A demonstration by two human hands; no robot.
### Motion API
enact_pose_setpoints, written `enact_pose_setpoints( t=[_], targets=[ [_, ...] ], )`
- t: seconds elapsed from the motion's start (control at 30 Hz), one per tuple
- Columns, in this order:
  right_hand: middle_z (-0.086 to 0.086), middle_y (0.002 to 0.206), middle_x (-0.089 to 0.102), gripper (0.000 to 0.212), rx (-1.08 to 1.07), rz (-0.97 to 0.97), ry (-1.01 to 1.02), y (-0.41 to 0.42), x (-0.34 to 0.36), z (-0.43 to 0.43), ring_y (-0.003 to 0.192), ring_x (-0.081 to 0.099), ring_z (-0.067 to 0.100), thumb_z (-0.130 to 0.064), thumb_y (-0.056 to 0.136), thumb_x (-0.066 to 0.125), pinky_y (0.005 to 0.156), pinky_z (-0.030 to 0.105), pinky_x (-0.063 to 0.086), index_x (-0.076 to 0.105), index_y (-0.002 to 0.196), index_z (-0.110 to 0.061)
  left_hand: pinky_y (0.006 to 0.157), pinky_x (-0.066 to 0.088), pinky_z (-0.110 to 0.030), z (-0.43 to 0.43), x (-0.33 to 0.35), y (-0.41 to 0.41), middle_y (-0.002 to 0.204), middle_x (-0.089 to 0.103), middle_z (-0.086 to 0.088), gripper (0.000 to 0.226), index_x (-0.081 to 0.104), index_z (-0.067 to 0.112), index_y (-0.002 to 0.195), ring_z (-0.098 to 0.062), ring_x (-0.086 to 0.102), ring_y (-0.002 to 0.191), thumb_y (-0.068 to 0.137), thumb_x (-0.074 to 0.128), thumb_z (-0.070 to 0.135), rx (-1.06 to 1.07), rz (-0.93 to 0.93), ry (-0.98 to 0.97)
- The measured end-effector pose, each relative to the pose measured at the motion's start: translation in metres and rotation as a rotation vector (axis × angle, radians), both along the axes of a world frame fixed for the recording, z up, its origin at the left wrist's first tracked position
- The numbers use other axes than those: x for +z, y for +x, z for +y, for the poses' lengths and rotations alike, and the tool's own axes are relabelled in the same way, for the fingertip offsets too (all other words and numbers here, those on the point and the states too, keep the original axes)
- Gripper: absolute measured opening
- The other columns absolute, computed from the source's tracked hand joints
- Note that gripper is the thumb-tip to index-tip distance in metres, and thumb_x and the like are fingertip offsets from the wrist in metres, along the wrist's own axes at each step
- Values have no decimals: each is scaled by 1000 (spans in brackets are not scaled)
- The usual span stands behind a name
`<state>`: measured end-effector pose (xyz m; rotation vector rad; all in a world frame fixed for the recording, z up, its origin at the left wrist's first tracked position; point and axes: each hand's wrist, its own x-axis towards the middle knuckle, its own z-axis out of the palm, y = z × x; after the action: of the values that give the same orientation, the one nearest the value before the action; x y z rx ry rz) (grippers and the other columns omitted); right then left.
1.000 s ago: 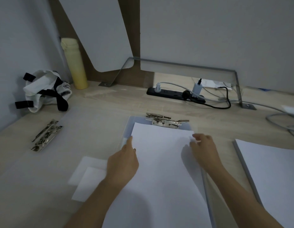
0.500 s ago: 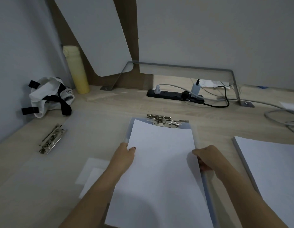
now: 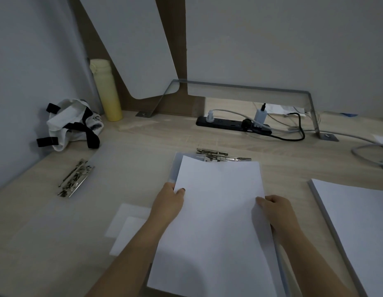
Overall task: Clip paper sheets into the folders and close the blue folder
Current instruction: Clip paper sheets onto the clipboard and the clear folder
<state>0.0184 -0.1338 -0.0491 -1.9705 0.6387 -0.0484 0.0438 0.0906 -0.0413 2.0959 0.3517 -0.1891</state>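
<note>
Hands pinch the paper sheets (image 3: pixel 218 211): left hand (image 3: pixel 169 202) and right hand (image 3: pixel 274 211) each grip a side edge. Beyond the fingertips, the metal clip (image 3: pixel 223 156) could crumple a skewed top edge.

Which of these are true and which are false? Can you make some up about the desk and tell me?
1. Both hands hold the paper stack. True: left hand and right hand grip its sides.
2. The yellow bottle lies flat. False: it stands upright.
3. The paper's top edge reaches the metal clip. True.
4. The power strip has nothing plugged in. False: several plugs sit in it.
5. The bag is red. False: it is white with black straps.
</note>
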Motion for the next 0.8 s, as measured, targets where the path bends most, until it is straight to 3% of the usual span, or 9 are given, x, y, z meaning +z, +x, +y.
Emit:
enact_pose_setpoints(
  t=[0.07,0.13,0.23,0.53,0.67,0.73,0.8],
  targets=[
    [2,51,29,39,-4,8,-17,1,-2,0,51,28,19,-10,86,52,53,28,22,31,53,-15,73,39,-31,-2,1,2,103,60,-17,29,51,4,111,-31,59,93,94,43,25,-16,15,104],
    [4,53,31,35,-1,19,-24,2,-3,-1,53,30,19,-10,86,52,54,28,23,34,56,-12,81,41,-32,-4,5,0,116,60,-14,33,46,5,120,-31,58,106,96,39,27,-44,21,256],
    [10,61,37,23,-3,25,-10,2,-5,-2,61,36,21,-10,85,53,61,30,27,43,65,-8,84,41,-33,-6,6,-3,118,59,-12,32,43,7,120,-31,57,108,98,36,29,-73,4,392],
    [13,66,49,23,-34,13,19,2,-8,-2,64,45,23,-12,86,54,64,31,34,59,66,-2,75,36,-31,-6,2,-9,104,63,-10,28,43,10,117,-30,59,96,99,34,30,-53,-86,412],
    [4,55,43,34,-67,-33,-43,3,-9,1,54,40,20,-14,89,51,55,29,29,46,55,-13,70,36,-30,-8,-1,-6,77,51,2,21,43,12,106,-23,50,78,98,36,30,-15,-147,334],
    [9,73,59,20,-72,-39,-88,3,-9,5,71,54,27,-20,91,50,66,33,39,62,79,-8,69,35,-30,-8,-3,-4,81,51,1,21,43,11,106,-24,51,78,98,36,30,2,-163,306],
    [14,99,66,26,-96,-31,-132,2,-8,10,96,58,34,-23,91,48,81,39,43,62,105,-6,70,37,-31,-8,-4,-3,90,54,-4,22,45,10,106,-26,54,83,97,38,29,18,-183,301]
  ],
)
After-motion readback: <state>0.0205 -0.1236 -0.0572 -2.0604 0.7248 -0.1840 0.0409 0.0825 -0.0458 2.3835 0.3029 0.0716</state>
